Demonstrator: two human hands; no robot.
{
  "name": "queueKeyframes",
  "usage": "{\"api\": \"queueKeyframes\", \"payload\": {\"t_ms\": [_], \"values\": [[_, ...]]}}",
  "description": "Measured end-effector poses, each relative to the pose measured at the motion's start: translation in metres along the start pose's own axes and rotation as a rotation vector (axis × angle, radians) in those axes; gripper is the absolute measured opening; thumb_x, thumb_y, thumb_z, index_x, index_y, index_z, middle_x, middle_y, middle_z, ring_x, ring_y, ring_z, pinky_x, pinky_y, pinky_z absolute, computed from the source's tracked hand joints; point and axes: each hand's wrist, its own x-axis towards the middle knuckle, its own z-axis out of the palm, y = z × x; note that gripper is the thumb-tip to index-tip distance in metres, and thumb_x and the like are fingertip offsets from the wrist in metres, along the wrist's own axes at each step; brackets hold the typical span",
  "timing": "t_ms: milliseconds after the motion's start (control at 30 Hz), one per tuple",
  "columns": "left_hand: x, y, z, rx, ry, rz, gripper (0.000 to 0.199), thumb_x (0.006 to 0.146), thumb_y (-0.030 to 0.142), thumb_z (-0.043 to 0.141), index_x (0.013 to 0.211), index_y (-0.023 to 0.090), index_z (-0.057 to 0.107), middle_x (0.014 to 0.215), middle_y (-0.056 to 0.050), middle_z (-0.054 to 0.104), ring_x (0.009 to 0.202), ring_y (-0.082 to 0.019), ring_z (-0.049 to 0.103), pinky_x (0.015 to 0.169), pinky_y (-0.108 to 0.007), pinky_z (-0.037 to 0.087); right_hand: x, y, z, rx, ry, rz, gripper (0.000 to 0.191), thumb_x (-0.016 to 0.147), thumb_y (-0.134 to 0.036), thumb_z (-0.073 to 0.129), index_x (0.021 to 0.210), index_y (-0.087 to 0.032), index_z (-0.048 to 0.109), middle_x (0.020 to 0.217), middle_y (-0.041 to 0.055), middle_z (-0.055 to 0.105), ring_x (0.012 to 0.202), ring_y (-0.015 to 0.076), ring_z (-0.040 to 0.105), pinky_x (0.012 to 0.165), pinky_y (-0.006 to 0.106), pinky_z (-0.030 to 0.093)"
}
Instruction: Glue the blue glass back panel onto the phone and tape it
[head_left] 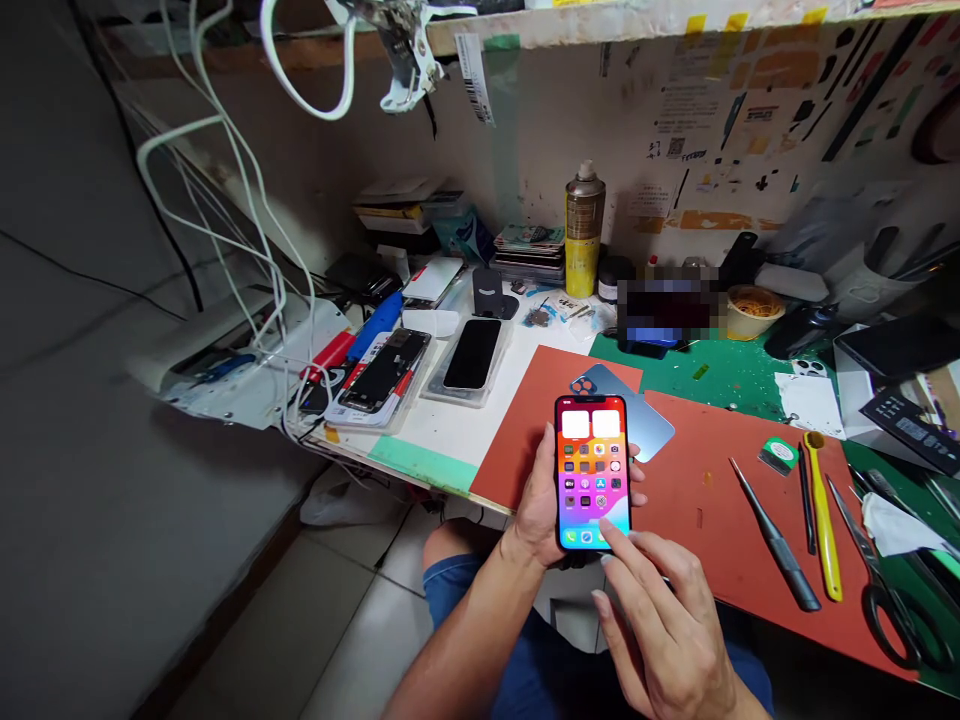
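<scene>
Holding the lit phone (591,470) in the left hand (534,505), thumb along one long edge and fingertips round the other; close, secure-looking clasp. Held face up towards the head, over the near edge of the red mat (514,430). Reaching in from below the phone with the right hand (667,605): fingers loosely spread, gripping nothing, index tip over the lower right of the display. Touching the glass or just off it, cannot tell.

Showing a home page of icons. Step in hand, by judgement: trying the phone by touch. Probably calls next for a light, exact press on one icon, with the left clasp kept steady and the other right fingers clear of the glass.

Just beyond the phone, lying on the mat: blue phone back (649,425). Well to its right: pointed tool (776,540), yellow tool (825,530), scissors (862,535). Beyond and left of it: dark-screened phone (472,355).
</scene>
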Motion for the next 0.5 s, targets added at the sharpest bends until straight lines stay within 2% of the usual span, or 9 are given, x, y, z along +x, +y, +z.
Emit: {"api": "queueKeyframes", "payload": {"t_ms": [100, 200, 333, 433, 500], "values": [[-0.001, 0.001, 0.001, -0.013, -0.001, -0.029, 0.094, 0.093, 0.089, 0.054, 0.129, 0.004, 0.074, 0.107, -0.018, 0.078, 0.090, -0.026, 0.077, 0.084, -0.035, 0.062, 0.002, 0.000, 0.001, -0.060, -0.040, 0.036, 0.025, 0.107, -0.016, 0.061, 0.125, -0.003, 0.072, 0.138, 0.0227, 0.076, 0.126, 0.0371, 0.063, 0.097, 0.052, 0.053], [-0.001, 0.001, 0.002, -0.014, 0.006, -0.025, 0.094, 0.092, 0.089, 0.055, 0.126, 0.004, 0.075, 0.108, -0.018, 0.078, 0.090, -0.026, 0.077, 0.084, -0.035, 0.062, 0.002, 0.001, 0.002, -0.060, -0.010, 0.027, 0.022, 0.107, -0.016, 0.063, 0.123, -0.004, 0.072, 0.135, 0.0231, 0.076, 0.123, 0.0367, 0.064, 0.095, 0.051, 0.053], [0.001, 0.000, 0.003, -0.005, 0.006, 0.012, 0.091, 0.095, 0.087, 0.052, 0.127, 0.005, 0.075, 0.107, -0.019, 0.079, 0.092, -0.028, 0.077, 0.087, -0.038, 0.063, -0.006, 0.003, 0.005, -0.066, 0.092, 0.014, 0.020, 0.096, -0.007, 0.079, 0.114, -0.002, 0.071, 0.119, 0.0227, 0.077, 0.110, 0.0322, 0.067, 0.090, 0.046, 0.058], [0.001, -0.001, 0.004, -0.022, 0.005, 0.032, 0.092, 0.097, 0.087, 0.049, 0.131, 0.006, 0.074, 0.114, -0.020, 0.079, 0.097, -0.028, 0.077, 0.090, -0.040, 0.063, -0.012, 0.007, 0.009, -0.120, 0.114, 0.074, 0.024, 0.094, -0.013, 0.085, 0.112, -0.005, 0.070, 0.104, 0.0154, 0.071, 0.102, 0.0283, 0.068, 0.085, 0.043, 0.060], [0.000, -0.001, 0.004, -0.029, 0.002, 0.017, 0.093, 0.097, 0.087, 0.048, 0.135, 0.006, 0.073, 0.118, -0.021, 0.079, 0.099, -0.029, 0.077, 0.091, -0.040, 0.063, -0.015, 0.010, 0.012, -0.161, 0.107, 0.113, 0.023, 0.097, -0.018, 0.083, 0.112, -0.009, 0.069, 0.102, 0.0127, 0.068, 0.099, 0.0268, 0.068, 0.082, 0.041, 0.060]]}}
